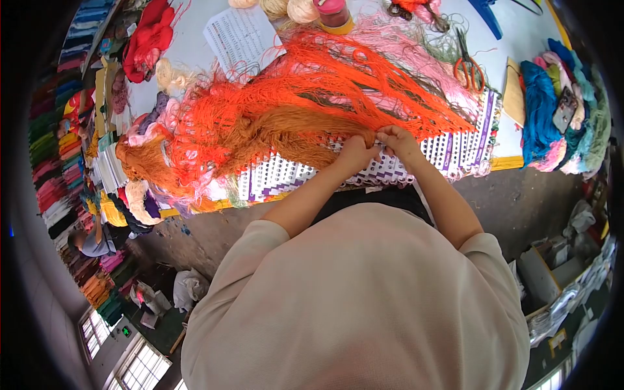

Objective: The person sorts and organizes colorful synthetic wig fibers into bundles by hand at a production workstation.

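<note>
A bundle of brown thread [292, 127] stretches across the table, its right end meeting my fingers. My left hand [356, 156] is closed in a pinch at that end. Close beside it, my right hand [401, 144] also pinches the thread, fingertips pressed together. Exactly how the strands run between the fingers is too small to make out. Beneath both hands lie rows of white cards with holes and purple ends [455, 155]. A wide spread of orange thread [318, 71] fans out behind the brown bundle, with strands reaching the cards.
Orange-handled scissors [469, 71] lie at the right back. A printed sheet [240, 39], a pink-lidded jar [333, 14] and red yarn [148, 42] sit farther back. Coloured skeins [543, 107] hang at the right edge. At far left, another person [94, 244] is near stacked yarn.
</note>
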The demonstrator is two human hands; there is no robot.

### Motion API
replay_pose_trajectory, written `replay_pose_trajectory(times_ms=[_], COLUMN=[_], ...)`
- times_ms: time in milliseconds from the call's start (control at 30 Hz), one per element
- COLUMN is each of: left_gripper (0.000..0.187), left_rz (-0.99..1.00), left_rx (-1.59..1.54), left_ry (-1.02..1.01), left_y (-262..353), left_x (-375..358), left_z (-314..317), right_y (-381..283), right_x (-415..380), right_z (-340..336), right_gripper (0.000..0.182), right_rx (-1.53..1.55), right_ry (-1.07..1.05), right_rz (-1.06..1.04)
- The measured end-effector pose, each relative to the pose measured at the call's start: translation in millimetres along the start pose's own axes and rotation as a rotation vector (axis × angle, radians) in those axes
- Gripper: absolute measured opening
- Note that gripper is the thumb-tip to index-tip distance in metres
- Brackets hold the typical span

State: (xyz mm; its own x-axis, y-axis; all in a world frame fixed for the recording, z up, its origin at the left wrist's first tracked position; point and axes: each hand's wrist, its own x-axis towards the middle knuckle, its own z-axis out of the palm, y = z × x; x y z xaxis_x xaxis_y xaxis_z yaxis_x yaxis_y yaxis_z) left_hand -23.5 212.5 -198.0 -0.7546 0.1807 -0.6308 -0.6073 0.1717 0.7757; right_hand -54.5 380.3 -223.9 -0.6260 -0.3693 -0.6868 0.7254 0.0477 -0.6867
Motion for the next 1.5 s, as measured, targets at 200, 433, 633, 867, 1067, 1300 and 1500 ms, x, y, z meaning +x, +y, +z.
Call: replay_pose_trajectory(times_ms=[200, 433, 633, 867, 1067, 1300, 1500], left_gripper=[0.016, 0.021, 0.020, 0.027, 0.025, 0.025, 0.027], left_rz=[-0.018, -0.192, 0.422, 0.055, -0.297, -0.306, -0.280], left_rx=[0.287, -0.201, -0.720, -0.320, -0.352, -0.179, -0.208], left_ry=[-0.121, 0.112, 0.626, 0.513, 0.125, 0.064, 0.123], left_y=[-1.7, 52.7, 104.2, 51.9, -8.2, -43.5, -50.2], left_x=[4.5, -22.2, -67.4, -62.1, -44.5, -12.9, -8.9], left_z=[-11.7, -101.4, -208.2, -158.0, -53.0, -24.9, -19.0], right_y=[9.1, 19.8, 14.9, -19.6, -28.1, -26.6, -27.2], right_x=[2.3, 7.2, 5.2, -31.5, -42.9, 14.0, -5.5], right_z=[-1.7, 0.4, 1.1, -4.0, -62.8, -84.9, -116.0], right_gripper=[0.018, 0.034, 0.032, 0.020, 0.019, 0.035, 0.017], right_rx=[0.090, -0.611, -0.641, -0.330, -0.343, -0.098, -0.189], right_ry=[-0.032, 0.011, 0.006, -0.113, -0.091, 0.347, 0.309], right_rz=[-0.017, -0.155, -0.134, -0.157, 0.169, -0.424, -0.276])
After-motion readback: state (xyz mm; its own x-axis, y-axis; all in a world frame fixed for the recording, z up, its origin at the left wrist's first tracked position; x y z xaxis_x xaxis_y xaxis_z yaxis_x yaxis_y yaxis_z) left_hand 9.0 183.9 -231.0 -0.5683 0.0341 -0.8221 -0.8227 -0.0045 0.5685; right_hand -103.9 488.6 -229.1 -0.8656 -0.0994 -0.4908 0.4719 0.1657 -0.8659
